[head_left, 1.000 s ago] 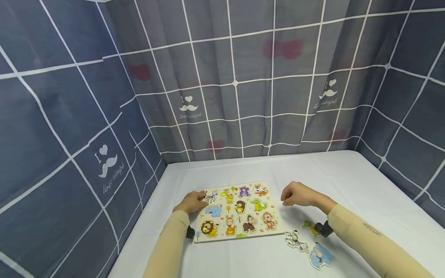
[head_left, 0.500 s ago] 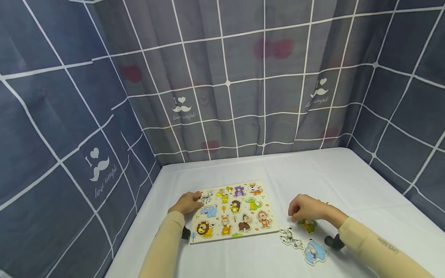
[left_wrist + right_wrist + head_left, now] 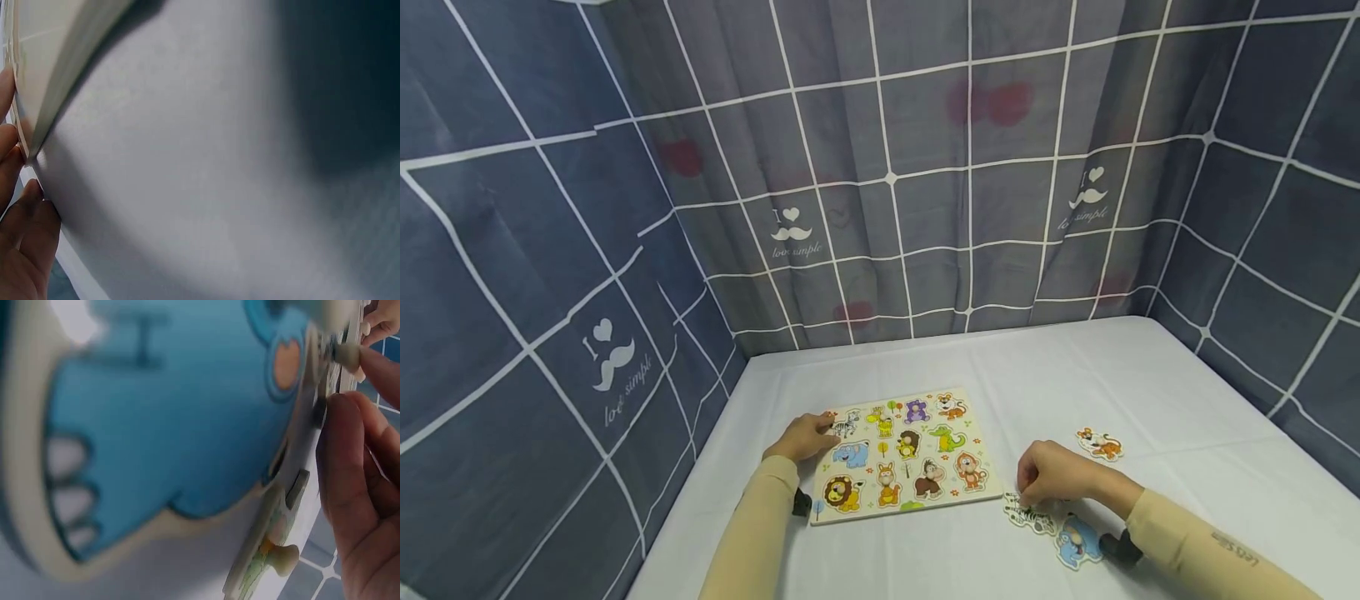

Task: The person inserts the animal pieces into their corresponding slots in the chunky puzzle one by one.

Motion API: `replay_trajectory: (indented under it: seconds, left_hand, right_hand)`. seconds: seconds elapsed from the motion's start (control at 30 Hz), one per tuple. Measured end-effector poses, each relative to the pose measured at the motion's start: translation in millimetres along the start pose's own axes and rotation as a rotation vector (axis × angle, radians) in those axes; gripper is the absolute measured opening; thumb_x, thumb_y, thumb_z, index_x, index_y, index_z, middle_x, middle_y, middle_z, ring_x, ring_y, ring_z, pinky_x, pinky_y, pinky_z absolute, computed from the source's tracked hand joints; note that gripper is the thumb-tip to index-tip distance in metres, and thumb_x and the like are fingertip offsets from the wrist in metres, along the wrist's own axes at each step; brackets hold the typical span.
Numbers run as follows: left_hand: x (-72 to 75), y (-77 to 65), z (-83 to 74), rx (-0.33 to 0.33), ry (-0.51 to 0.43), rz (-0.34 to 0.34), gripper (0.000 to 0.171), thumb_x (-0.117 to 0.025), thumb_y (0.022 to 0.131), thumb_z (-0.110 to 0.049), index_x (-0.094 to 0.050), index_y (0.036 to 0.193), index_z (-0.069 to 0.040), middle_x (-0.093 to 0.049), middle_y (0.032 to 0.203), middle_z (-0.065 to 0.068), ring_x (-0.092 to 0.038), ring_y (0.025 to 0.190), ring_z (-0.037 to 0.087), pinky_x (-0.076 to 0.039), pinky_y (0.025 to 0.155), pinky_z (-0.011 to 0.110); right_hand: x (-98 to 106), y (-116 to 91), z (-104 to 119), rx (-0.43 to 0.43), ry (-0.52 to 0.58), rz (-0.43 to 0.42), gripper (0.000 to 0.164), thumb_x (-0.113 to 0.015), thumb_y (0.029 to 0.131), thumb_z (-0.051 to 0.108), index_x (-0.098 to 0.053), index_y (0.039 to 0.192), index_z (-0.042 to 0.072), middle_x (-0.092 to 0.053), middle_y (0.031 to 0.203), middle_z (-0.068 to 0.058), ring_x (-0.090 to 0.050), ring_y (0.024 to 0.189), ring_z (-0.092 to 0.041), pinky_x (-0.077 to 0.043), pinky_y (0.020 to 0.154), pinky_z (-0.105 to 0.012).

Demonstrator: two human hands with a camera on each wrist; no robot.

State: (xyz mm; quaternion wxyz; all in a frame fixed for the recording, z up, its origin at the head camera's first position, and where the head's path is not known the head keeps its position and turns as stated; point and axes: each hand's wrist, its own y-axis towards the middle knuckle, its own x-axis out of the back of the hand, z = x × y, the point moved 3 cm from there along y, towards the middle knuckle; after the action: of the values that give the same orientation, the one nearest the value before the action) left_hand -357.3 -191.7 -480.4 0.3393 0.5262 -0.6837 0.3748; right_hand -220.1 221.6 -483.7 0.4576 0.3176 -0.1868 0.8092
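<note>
My left hand (image 3: 801, 438) rests at the left edge of a wooden animal puzzle board (image 3: 867, 475), its fingertips touching the upper left part. In the left wrist view its fingers (image 3: 28, 231) lie beside the board's corner (image 3: 56, 69). To the right of the board, my right hand (image 3: 1056, 473) bends over the zebra puzzle piece (image 3: 1028, 518). The right wrist view shows the thumb and a finger pinching that piece's knob (image 3: 347, 357). The elephant puzzle piece (image 3: 1078, 542) lies beside it. My right hand mostly hides the crocodile piece in the head view; its knob (image 3: 282, 559) shows in the right wrist view.
A tiger puzzle piece (image 3: 1100, 444) lies beyond my right forearm. All of this is on a white-covered table (image 3: 917, 558), with dark grid-patterned curtains (image 3: 940, 242) at its back and sides. Black wrist cameras (image 3: 1120, 548) hang close to the tabletop.
My right hand has come from beside the board's right edge, towards me, over the crocodile piece and down to the zebra piece. The tiger piece is now uncovered. My left hand stays on the board.
</note>
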Motion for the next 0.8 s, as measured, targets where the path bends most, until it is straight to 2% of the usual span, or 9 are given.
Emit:
replay_trajectory:
  seconds: [0.13, 0.37, 0.63, 0.8]
  left_hand:
    - [-0.5, 0.1, 0.3, 0.002, -0.002, 0.001, 0.058, -0.073, 0.092, -0.031, -0.057, 0.142, -0.01, -0.05, 0.147, 0.025, -0.044, 0.139, 0.045, -0.037, 0.115, 0.058]
    - [-3.4, 0.9, 4.7, 0.011, 0.0, 0.01, 0.058, -0.072, 0.092, -0.032, -0.055, 0.144, -0.012, -0.05, 0.148, 0.024, -0.043, 0.14, 0.044, -0.036, 0.116, 0.059]
    - [-0.8, 1.1, 3.1, 0.007, -0.012, 0.009, 0.058, -0.072, 0.092, -0.031, -0.055, 0.144, -0.011, -0.049, 0.148, 0.025, -0.043, 0.139, 0.044, -0.037, 0.115, 0.058]
    - [-0.1, 1.1, 1.5, 0.003, -0.023, 0.012, 0.059, -0.073, 0.092, -0.031, -0.055, 0.144, -0.011, -0.049, 0.148, 0.025, -0.045, 0.138, 0.043, -0.039, 0.114, 0.058]
  right_hand:
    - [-3.9, -1.0, -0.5, -0.022, 0.012, -0.029, 0.018, -0.085, 0.073, 0.009, -0.069, 0.067, 0.011, -0.062, 0.06, 0.007, -0.054, 0.052, -0.002, -0.047, 0.048, -0.019]
    - [-12.9, -4.0, 2.8, -0.107, 0.04, -0.074, 0.022, -0.086, 0.072, 0.009, -0.066, 0.064, 0.009, -0.062, 0.056, 0.005, -0.059, 0.05, -0.008, -0.049, 0.046, -0.018]
    - [-17.1, -2.4, 10.3, -0.089, -0.018, -0.111, 0.023, -0.084, 0.069, 0.003, -0.064, 0.06, 0.011, -0.058, 0.053, 0.007, -0.052, 0.048, -0.006, -0.043, 0.043, -0.018]
    - [-20.2, -1.4, 11.5, -0.131, -0.043, -0.127, 0.025, -0.083, 0.069, 0.0, -0.063, 0.06, 0.012, -0.058, 0.053, 0.007, -0.052, 0.048, -0.006, -0.042, 0.043, -0.017]
